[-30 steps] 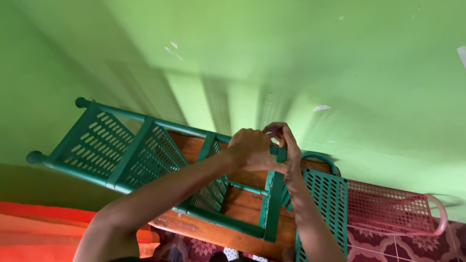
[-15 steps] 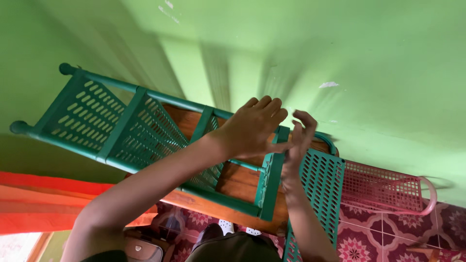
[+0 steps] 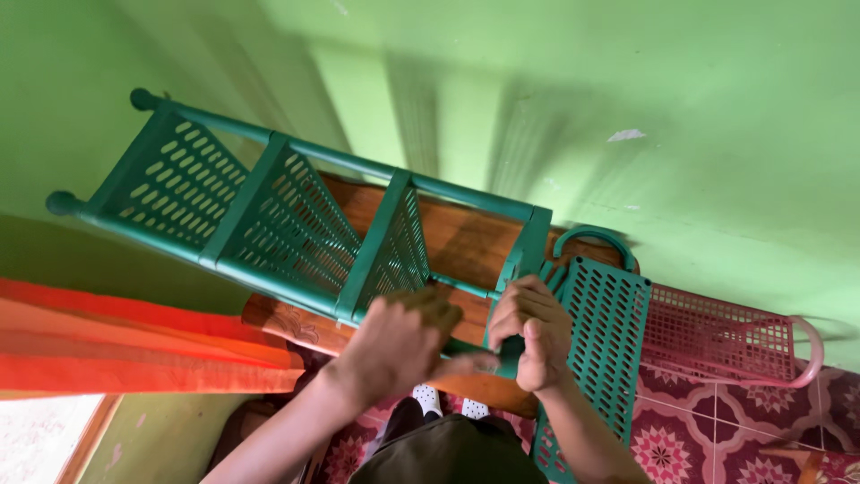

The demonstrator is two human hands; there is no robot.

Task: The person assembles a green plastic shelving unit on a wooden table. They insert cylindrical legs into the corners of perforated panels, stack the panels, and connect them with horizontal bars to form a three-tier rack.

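A green plastic rack (image 3: 269, 224) with perforated shelves lies tilted across a wooden bench (image 3: 466, 242). My left hand (image 3: 399, 341) rests on the rack's near rail, its fingers curled and a finger pointing right. My right hand (image 3: 533, 332) grips the near corner of the rack's lowest shelf frame. A loose green perforated shelf panel (image 3: 605, 341) with a curved handle stands just right of my right hand.
A pink perforated basket panel (image 3: 726, 341) lies on the patterned red floor tiles (image 3: 717, 430). An orange cloth (image 3: 116, 345) hangs at the left. The green wall (image 3: 582, 99) stands close behind the rack.
Both hands have come down from the rack's far upper corner to its near lower corner. The view has shifted, showing more of the rack.
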